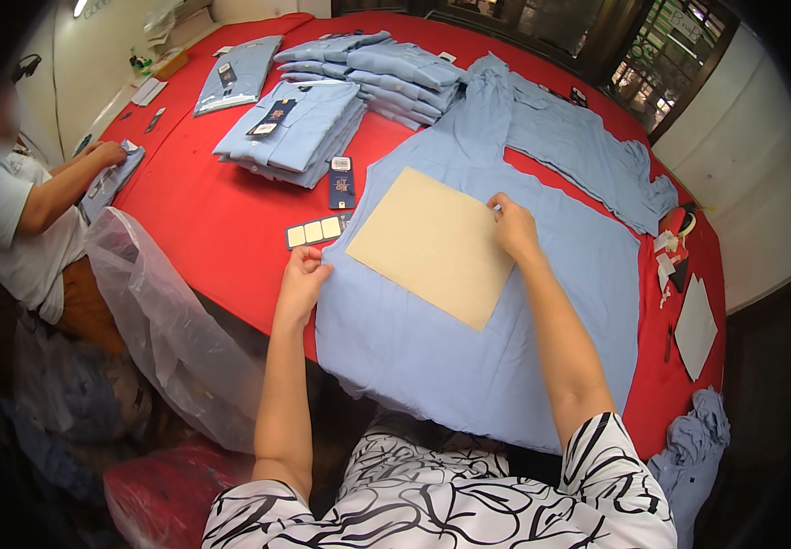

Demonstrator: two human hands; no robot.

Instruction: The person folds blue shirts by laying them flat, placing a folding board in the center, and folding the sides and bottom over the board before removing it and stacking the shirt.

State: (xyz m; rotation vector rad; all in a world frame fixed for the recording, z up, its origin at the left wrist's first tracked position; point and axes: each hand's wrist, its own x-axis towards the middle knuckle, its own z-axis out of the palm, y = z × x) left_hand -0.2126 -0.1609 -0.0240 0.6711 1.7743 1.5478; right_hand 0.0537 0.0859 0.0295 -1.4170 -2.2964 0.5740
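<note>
A light blue shirt (560,265) lies spread on the red-covered table in front of me, one sleeve reaching toward the back and another out to the right. On its middle rests a beige cardboard sheet (428,242), turned at an angle. My left hand (302,279) pinches the shirt's left edge between thumb and fingers. At the cardboard's right corner is my right hand (513,229), its fingers closed on that edge. Close beyond my left hand lie a dark tag (341,183) and a dark card with pale square stickers (316,232).
Folded blue shirts (290,133) with tags stand in stacks at the back. A person (38,201) handles a blue garment at the left. Clear plastic (176,320) hangs by the table's left edge. White paper (695,328) and scraps lie right, above a crumpled blue garment (693,448).
</note>
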